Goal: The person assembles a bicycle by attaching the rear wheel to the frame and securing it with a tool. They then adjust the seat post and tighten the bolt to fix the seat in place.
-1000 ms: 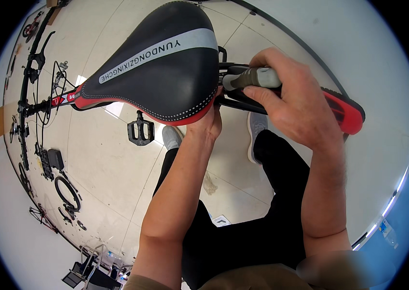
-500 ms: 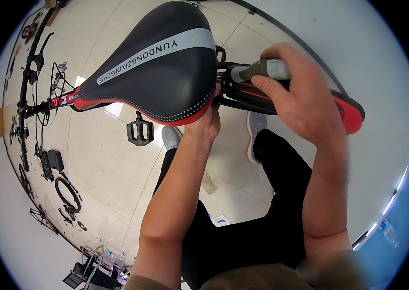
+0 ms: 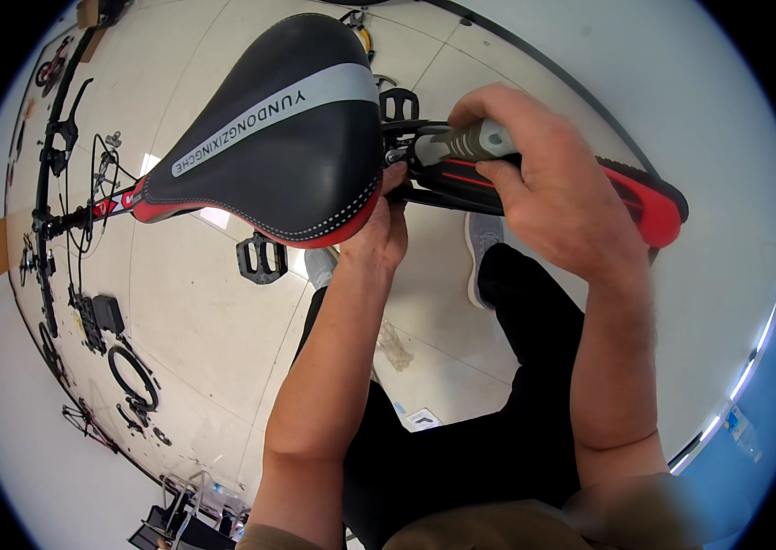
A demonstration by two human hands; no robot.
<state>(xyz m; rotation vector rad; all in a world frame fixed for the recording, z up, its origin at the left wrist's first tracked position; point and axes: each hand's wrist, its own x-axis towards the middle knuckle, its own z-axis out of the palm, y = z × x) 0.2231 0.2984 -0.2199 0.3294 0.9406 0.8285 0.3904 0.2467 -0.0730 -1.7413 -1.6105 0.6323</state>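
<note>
Tiled floor (image 3: pixel 205 321), grey handle (image 3: pixel 463 143) between fingers (image 3: pixel 502 103)

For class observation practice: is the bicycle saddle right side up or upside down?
Right side up: the saddle shows its grey-banded top, seen from above.

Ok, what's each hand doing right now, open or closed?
Left hand: partly hidden under the saddle; can't tell.
Right hand: closed, holding the grey handle.
</note>
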